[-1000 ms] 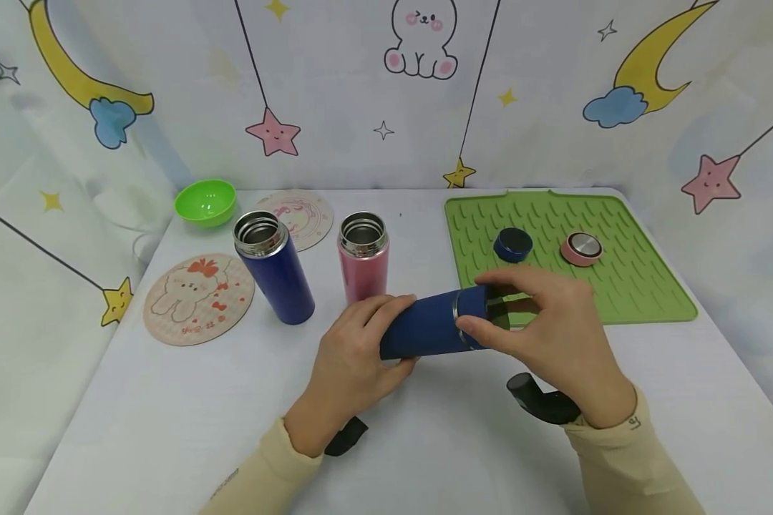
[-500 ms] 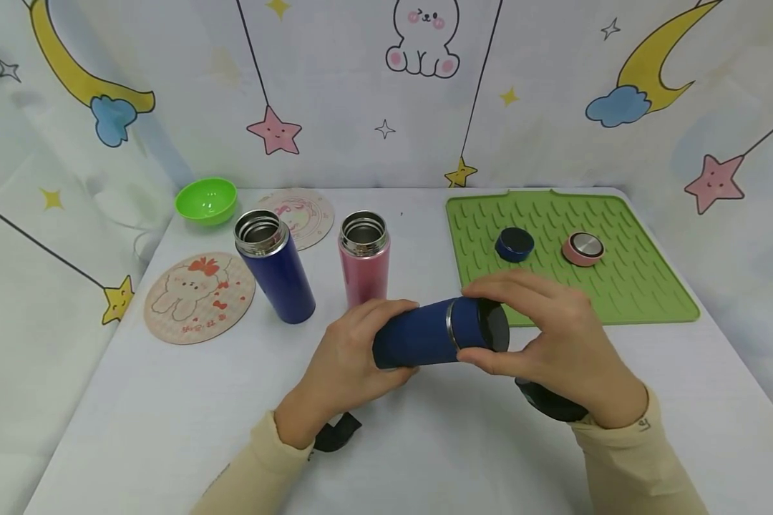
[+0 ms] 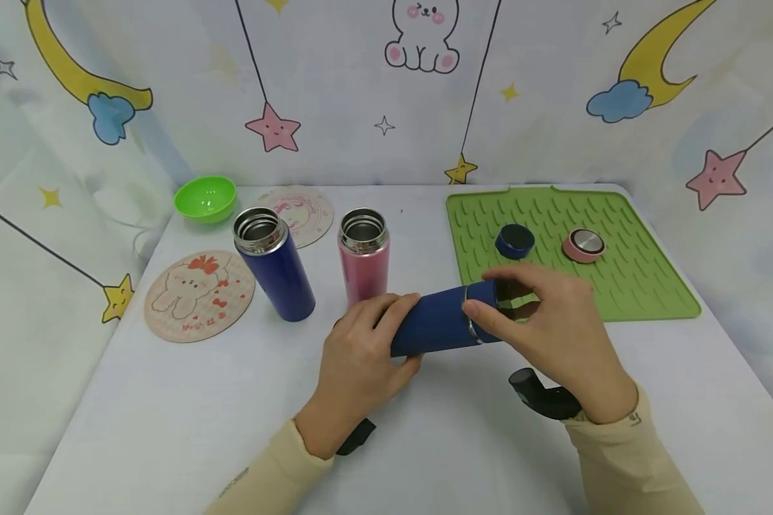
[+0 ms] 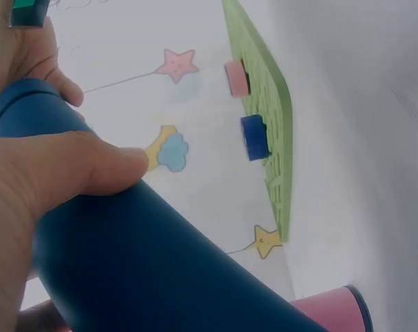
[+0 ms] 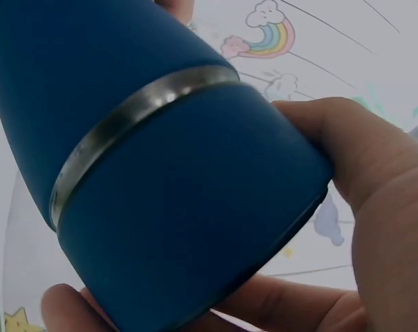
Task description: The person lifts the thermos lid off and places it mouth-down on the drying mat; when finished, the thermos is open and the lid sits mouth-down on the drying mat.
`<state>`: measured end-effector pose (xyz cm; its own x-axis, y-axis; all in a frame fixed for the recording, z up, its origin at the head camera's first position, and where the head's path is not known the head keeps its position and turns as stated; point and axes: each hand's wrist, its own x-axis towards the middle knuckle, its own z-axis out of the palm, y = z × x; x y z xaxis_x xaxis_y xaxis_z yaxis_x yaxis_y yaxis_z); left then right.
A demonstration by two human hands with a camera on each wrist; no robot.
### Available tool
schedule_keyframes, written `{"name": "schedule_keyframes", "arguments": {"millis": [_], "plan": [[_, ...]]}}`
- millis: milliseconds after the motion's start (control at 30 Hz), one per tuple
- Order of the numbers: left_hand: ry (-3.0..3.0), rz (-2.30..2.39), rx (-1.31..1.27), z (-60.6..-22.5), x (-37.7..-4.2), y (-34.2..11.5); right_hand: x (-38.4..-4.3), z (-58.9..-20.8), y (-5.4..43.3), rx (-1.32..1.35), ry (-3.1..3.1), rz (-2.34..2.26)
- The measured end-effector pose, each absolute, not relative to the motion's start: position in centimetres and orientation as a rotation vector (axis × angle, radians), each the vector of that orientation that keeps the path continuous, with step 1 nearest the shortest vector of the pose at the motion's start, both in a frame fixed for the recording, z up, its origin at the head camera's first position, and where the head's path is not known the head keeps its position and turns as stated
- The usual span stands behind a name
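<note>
A dark blue thermos bottle [image 3: 433, 322] is held nearly level above the table, its base toward the left. My left hand [image 3: 363, 354] grips the body near that base, the thumb lying across it in the left wrist view. Around the blue lid [image 5: 195, 200] at the other end, my right hand [image 3: 547, 322] curls its thumb and fingers. A thin silver ring separates lid from body, with no gap seen there. Behind my hands stand two lidless thermos bottles, one blue [image 3: 277, 275] and one pink [image 3: 363, 272], both showing steel mouths.
On the green mat [image 3: 644, 300] at the back right lie a blue lid [image 3: 514, 242] and a pink lid [image 3: 583, 246]. A green bowl [image 3: 205, 200] stands at the back left. Two round coasters, a near one [image 3: 196, 300] and a far one [image 3: 309, 214], lie flat.
The held bottle's lid end tilts toward me half a second ago, then back away again. Both hands keep their hold, and the right hand has turned at the lid. The standing bottles stay put.
</note>
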<state>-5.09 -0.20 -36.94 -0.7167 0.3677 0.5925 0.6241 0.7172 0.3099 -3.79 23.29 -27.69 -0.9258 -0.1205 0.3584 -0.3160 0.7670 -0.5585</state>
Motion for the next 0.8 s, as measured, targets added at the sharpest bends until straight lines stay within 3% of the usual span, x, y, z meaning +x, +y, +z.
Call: {"name": "schedule_keyframes", "arguments": {"millis": [267, 800], "plan": [[-2.436, -0.780, -0.798, -37.2, -5.3, 0.0, -3.6, -27.5, 23.6, 0.352, -2.681, 0.940], [-2.562, -1.087, -0.972, -36.7, -6.6, -1.0, -3.5, -27.4, 24.4, 0.741, -2.484, 0.851]]}}
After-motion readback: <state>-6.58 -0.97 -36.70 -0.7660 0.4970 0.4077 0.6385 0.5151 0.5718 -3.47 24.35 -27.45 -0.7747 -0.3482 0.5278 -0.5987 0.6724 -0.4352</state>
